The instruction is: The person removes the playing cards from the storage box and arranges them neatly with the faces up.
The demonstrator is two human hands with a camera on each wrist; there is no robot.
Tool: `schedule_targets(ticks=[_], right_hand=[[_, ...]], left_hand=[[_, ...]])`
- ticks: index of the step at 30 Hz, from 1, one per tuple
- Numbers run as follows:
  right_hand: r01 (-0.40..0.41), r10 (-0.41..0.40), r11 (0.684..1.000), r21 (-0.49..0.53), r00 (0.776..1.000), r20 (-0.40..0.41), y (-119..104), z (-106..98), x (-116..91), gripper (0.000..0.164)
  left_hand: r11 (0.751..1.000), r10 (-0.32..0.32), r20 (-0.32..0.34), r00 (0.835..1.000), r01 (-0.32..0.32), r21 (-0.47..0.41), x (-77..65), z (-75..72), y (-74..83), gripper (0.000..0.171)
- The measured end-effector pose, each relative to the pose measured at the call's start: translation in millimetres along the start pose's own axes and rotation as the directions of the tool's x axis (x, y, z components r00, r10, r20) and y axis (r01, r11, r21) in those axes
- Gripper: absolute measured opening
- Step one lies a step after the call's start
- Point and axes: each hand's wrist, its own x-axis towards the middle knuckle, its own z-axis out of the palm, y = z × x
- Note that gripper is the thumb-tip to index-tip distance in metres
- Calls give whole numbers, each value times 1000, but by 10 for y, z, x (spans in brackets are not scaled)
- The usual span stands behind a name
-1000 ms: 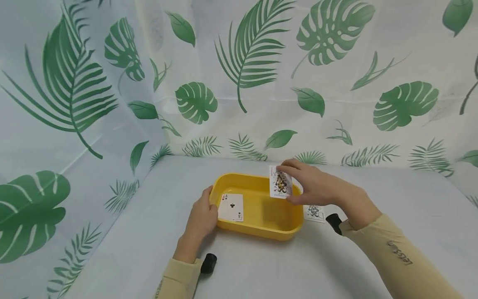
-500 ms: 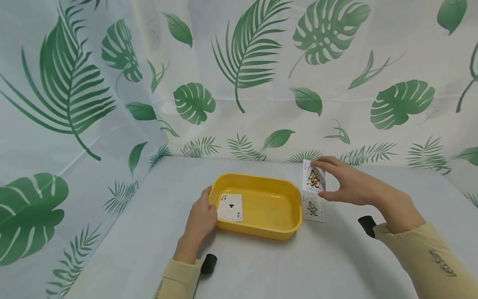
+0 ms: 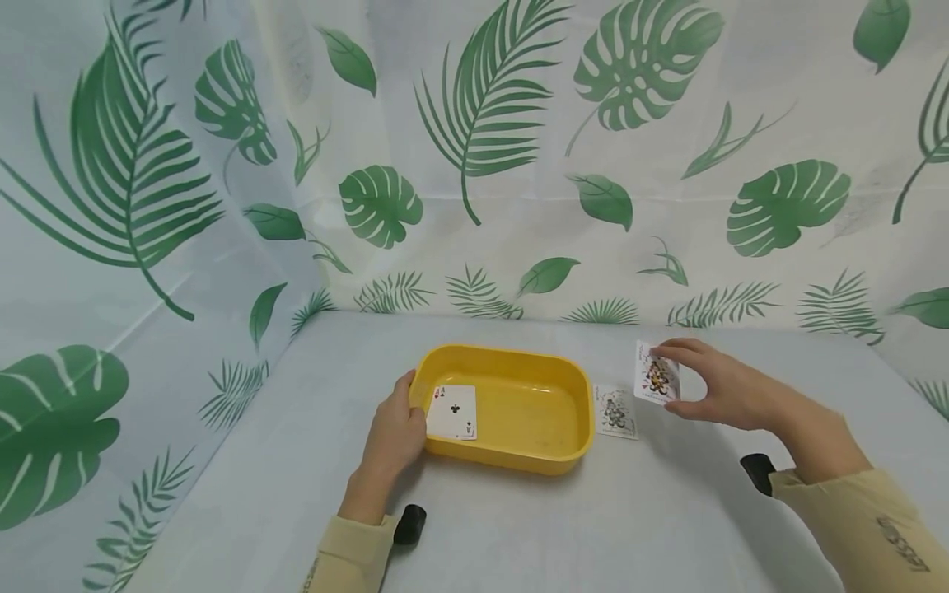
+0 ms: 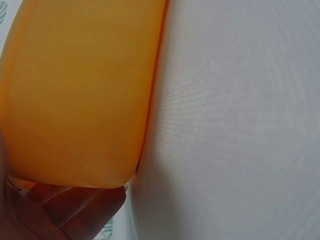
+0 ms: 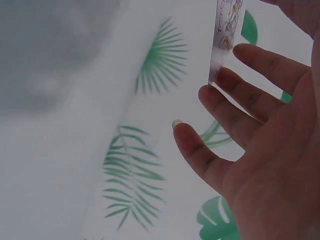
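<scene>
Color joker [image 3: 656,377] is held up in a person's right hand [image 3: 730,394], tilted above the white table [image 3: 519,535], between two and three o'clock of the yellow tray [image 3: 530,412]. Its face is turned toward the head camera. Fingertips at the upper corner and thumb at the lower corner pinch the card along its right side, the hand otherwise spread wide between them. The right wrist view catches the card nearly edge-on at about one o'clock, the little finger apart from it.

Gripping the tray at its nine o'clock end is the left hand [image 3: 393,428], thumb at the rim and fingers curled around the outer wall. The left wrist view shows those fingers against the tray's end, near seven o'clock.

Inside the tray, toward nine o'clock, the ace of clubs [image 3: 455,414] lies face up, nearly covering a red ace [image 3: 437,395] beneath it. A gray joker [image 3: 616,412] lies face up on the table at three o'clock, just beside the tray; whether they touch cannot be told. At twelve o'clock, behind everything, hangs a white curtain [image 3: 519,239] printed with green leaves. Both sleeves [image 3: 867,519] are beige.
</scene>
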Motion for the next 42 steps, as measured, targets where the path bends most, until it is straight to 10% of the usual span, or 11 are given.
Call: schedule_targets(ticks=[42], right_hand=[[-108, 113, 994, -34, 972, 205, 352, 373, -50, 74]], left_hand=[[1000, 16, -2, 1000, -16, -1, 7, 5, -17, 61]])
